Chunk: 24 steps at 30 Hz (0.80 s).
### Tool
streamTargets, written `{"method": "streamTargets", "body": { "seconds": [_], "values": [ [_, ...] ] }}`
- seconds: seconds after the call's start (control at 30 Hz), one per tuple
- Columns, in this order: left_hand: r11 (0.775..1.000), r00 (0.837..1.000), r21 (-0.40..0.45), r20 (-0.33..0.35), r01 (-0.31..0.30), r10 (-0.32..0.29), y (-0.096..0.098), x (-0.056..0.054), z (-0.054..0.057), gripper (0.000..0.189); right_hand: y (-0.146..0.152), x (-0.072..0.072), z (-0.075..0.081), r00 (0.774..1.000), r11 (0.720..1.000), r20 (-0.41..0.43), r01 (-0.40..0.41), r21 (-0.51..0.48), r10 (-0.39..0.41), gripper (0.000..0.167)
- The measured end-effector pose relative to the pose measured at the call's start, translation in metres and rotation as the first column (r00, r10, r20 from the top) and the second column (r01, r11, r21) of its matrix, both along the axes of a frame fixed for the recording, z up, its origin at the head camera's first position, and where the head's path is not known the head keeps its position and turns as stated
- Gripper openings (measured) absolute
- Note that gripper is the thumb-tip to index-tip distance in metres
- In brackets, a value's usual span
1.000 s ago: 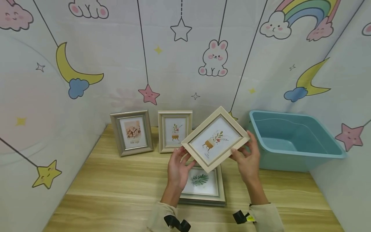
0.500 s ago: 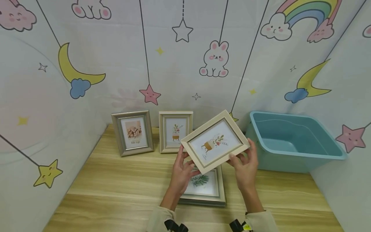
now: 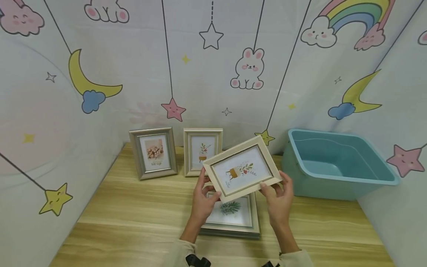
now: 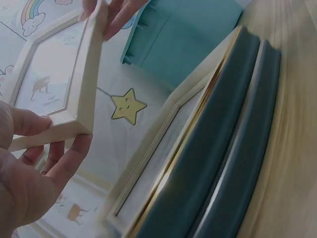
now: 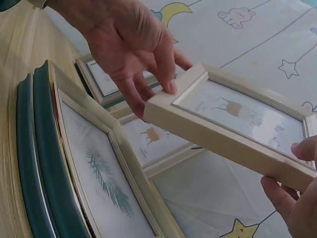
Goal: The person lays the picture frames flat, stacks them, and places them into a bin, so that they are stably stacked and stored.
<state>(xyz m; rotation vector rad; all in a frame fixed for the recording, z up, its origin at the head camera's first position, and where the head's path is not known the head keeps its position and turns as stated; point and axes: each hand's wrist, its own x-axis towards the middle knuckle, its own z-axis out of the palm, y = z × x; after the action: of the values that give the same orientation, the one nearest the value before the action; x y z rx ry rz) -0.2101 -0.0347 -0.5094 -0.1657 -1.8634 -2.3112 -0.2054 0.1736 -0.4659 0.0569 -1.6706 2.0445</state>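
A cream picture frame (image 3: 242, 170) with a potted-plant print is held up in the head view, turned partly sideways. My left hand (image 3: 201, 204) pinches its lower left corner, thumb on the front and fingers behind. At the lower right corner, my right hand (image 3: 279, 203) grips the border between thumb and fingers. Beneath lies a stack of picture frames, topped by one with a green leaf print (image 3: 230, 208); the hands and held frame cover part of it. Both wrist views show the stack's dark edges (image 4: 218, 148) and the held frame's thick side (image 5: 223, 144).
A silver frame (image 3: 134, 154) with a flower print and a cream frame (image 3: 186, 152) stand upright at the back of the wooden table (image 3: 133, 215). A teal bin (image 3: 333, 187) sits at the back right. A patterned cloth (image 3: 140, 55) hangs behind.
Both hands have lowered the held frame a little and rotated it closer to level. The left thumb has come onto its front. The standing frames, stack and bin have stayed put.
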Motion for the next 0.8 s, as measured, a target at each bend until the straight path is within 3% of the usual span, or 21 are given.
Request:
{"method": "streamTargets", "body": {
  "seconds": [0.1,0.2,0.37,0.5,0.63,0.73,0.8],
  "values": [
    [0.995,0.999,-0.100,-0.032,-0.016,0.013,-0.010,0.000,0.003,0.092,0.005,-0.002,-0.002,0.993,0.987,0.013,0.118,0.108,-0.120,0.042],
    [0.978,0.998,-0.206,-0.056,-0.027,0.016,-0.017,0.001,0.006,0.089,0.010,-0.004,-0.005,0.974,0.951,0.029,0.211,0.224,-0.223,0.027],
    [0.954,0.995,-0.297,-0.096,-0.033,0.005,-0.021,0.004,0.008,0.088,0.015,-0.003,-0.013,0.960,0.920,0.074,0.236,0.312,-0.272,0.021],
    [0.944,0.994,-0.326,-0.109,-0.056,0.021,-0.023,0.006,0.008,0.089,0.017,0.000,-0.016,0.966,0.915,0.111,0.178,0.362,-0.232,0.024],
    [0.928,0.987,-0.362,-0.155,-0.088,0.033,-0.027,0.007,0.008,0.088,0.020,0.005,-0.012,0.975,0.880,0.159,0.063,0.471,-0.155,0.041],
    [0.918,0.973,-0.380,-0.229,-0.114,0.026,-0.029,0.007,0.009,0.086,0.023,0.007,-0.006,0.972,0.852,0.217,-0.040,0.522,-0.087,0.052],
    [0.907,0.956,-0.397,-0.292,-0.140,0.019,-0.031,0.007,0.010,0.086,0.025,0.007,-0.001,0.963,0.849,0.268,-0.125,0.513,-0.020,0.056]
  ]
}}
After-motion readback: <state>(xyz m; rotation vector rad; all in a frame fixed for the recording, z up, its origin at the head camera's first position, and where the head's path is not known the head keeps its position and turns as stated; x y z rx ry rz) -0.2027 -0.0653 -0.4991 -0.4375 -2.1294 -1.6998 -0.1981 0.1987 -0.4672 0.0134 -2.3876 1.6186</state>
